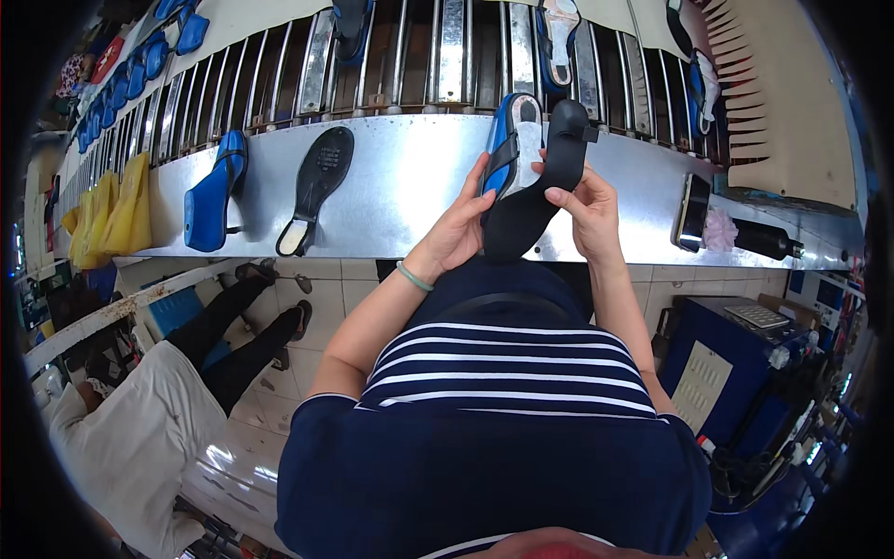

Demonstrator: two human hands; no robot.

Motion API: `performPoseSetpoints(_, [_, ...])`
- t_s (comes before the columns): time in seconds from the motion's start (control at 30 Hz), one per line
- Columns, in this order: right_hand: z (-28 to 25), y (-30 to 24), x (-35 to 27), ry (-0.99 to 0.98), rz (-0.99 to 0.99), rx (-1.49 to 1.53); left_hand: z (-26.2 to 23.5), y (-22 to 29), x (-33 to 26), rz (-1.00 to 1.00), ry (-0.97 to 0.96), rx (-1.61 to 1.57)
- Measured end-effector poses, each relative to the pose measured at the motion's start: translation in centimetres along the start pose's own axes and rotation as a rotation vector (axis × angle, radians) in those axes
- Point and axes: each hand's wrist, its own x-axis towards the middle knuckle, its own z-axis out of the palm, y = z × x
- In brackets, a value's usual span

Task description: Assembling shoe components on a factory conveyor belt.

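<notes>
Over the front edge of the metal bench, my left hand (458, 224) is closed round a sandal on a blue shoe last (503, 154). Its dark strap crosses the blue last, and a pale underside shows along the right. My right hand (589, 207) grips a black shoe sole (538, 200) with a heel piece at its upper end, thumb on the near face. The sole's lower end lies close to my left hand; whether it touches the sandal I cannot tell. Further left on the bench are another blue-lasted sandal (216, 196) and a black sole (321, 177).
A roller conveyor (400, 65) runs behind the bench, carrying more lasted sandals (561, 42). Yellow bags (126, 214) hang at the left. To the right lie a phone (692, 212), a pink scrunchie (720, 229) and a black bottle (765, 240). Another person (154, 410) is at lower left.
</notes>
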Motion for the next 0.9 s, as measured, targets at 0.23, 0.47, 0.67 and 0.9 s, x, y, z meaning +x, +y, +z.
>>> performPoseSetpoints(0.23, [-0.3, 0.2, 0.3, -0.035, 0.006, 0.000, -0.6, -0.1, 0.0, 0.029, -0.002, 0.002])
performPoseSetpoints(0.47, [-0.4, -1.2, 2.5, -0.157, 0.061, -0.065, -1.3, 0.5, 0.1, 0.058, -0.003, -0.029])
performPoseSetpoints(0.67, [-0.1, -0.8, 5.1, -0.273, -0.037, -0.290, -2.6, 1.8, 0.3, 0.051, -0.030, -0.065])
performPoseSetpoints(0.9, [1.3, 0.3, 5.2, -0.207, -0.053, -0.178, -3.8, 4.3, -1.2, 0.059, -0.015, 0.095])
